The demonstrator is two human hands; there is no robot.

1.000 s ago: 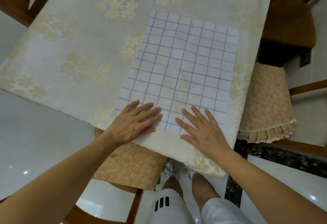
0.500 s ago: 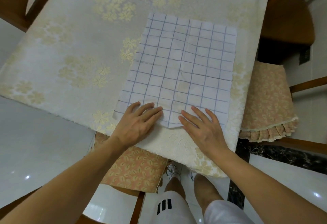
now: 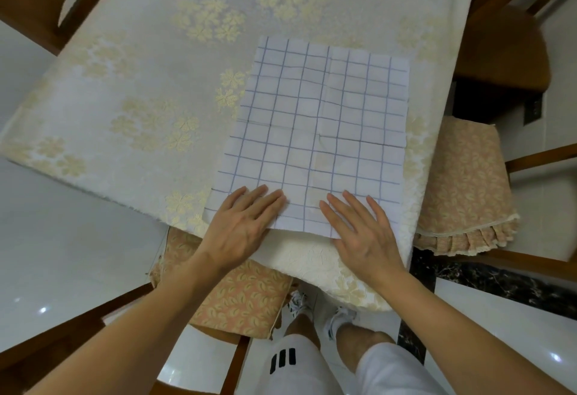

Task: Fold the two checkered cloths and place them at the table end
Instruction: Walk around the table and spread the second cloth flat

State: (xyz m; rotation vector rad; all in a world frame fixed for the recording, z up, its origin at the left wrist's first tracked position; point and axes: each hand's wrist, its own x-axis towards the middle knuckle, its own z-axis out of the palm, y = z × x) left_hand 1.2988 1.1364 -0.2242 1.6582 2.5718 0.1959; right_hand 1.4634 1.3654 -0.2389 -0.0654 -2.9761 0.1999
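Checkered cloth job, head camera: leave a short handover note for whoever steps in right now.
Left hand: open, flat, palm down on the near left corner of the white cloth with blue grid lines.
Right hand: open, flat on its near right edge.
The cloth lies spread on the cream floral tablecloth, near the table's corner.
Done: nothing visibly folded yet.
Left: fold it, fold the second cloth (not visible here), place both at the table end.

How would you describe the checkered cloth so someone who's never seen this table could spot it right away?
Start at the long table covered in a cream tablecloth with gold flowers. Near its right edge, at the end closest to the person, lies the checkered cloth, flat, with the left hand and right hand resting open on its near edge. It is the only white piece with a thin blue grid.
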